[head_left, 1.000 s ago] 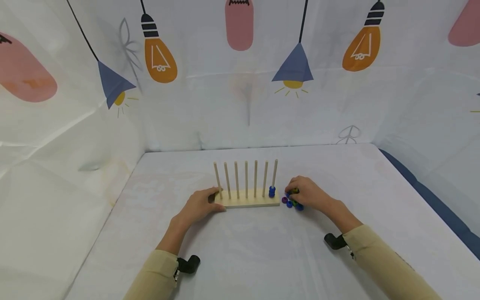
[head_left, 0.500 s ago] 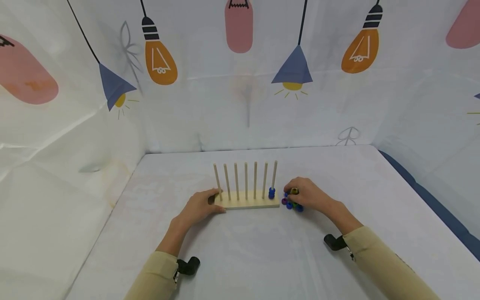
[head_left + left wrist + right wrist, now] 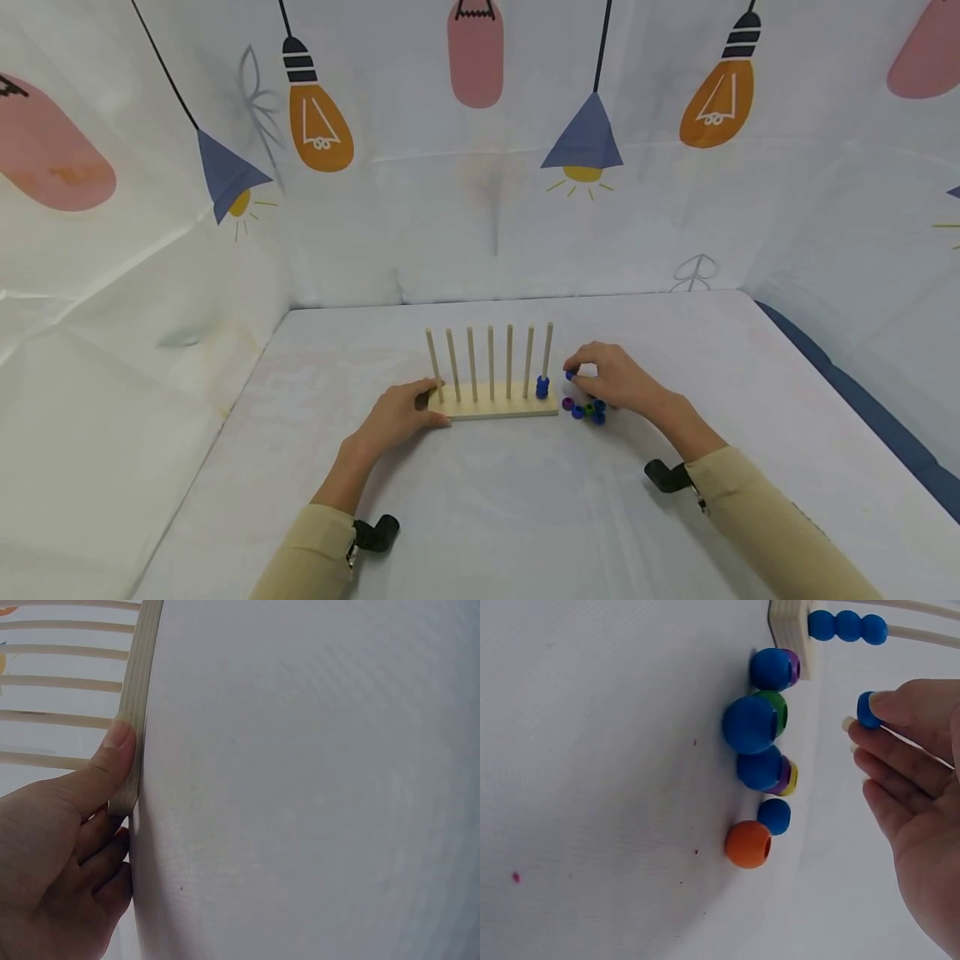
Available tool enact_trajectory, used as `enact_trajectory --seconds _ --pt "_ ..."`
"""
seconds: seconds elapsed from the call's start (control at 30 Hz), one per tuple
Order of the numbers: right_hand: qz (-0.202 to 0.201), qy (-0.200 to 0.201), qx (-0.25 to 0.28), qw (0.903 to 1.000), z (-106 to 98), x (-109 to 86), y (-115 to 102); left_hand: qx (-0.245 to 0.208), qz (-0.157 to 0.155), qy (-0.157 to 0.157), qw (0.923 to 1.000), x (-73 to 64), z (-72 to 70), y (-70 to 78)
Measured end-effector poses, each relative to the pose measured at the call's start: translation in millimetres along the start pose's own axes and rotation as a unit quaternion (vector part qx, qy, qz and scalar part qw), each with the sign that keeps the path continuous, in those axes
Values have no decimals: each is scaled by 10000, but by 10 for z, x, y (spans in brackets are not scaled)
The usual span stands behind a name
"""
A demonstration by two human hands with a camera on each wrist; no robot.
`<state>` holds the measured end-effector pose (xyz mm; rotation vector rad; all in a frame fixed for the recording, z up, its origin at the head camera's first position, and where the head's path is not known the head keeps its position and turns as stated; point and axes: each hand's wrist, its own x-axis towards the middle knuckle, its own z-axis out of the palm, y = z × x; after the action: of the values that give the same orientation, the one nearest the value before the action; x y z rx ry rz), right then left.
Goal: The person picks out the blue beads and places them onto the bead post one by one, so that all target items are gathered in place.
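Observation:
A wooden peg rack with several upright pegs stands on the white table. Three blue beads are stacked at the bottom of its rightmost peg. My left hand grips the rack's left end, thumb on the front edge; its other fingers are partly hidden behind the wood. To the right of the rack, my right hand pinches a blue bead between thumb and fingers, raised above the loose beads. Those include an orange bead, a green bead and several blue beads.
The loose beads, some purple and one yellow among them, lie close to the rack's right end. A white cloth wall printed with lamps rises behind the table. Each sleeve carries a black wrist device.
My right hand has lifted from the loose beads with a blue bead pinched in it, moving slightly up and away, uncovering more of the pile. The left hand keeps its grip on the rack.

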<state>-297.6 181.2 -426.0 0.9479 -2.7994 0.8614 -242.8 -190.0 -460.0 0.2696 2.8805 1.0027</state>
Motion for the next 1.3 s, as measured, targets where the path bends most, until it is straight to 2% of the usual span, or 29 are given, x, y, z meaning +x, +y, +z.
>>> enact_trajectory --seconds 0.6,0.9,1.3 --pt "-180 422 305 9985 -116 27 -141 -34 -23 -8 10000 -4 1 6" --pt "-270 601 205 9976 -170 58 -230 -10 3 -22 10000 4 12 -13" --pt "-618 850 160 9943 -258 104 -318 15 19 15 10000 2 15 7"
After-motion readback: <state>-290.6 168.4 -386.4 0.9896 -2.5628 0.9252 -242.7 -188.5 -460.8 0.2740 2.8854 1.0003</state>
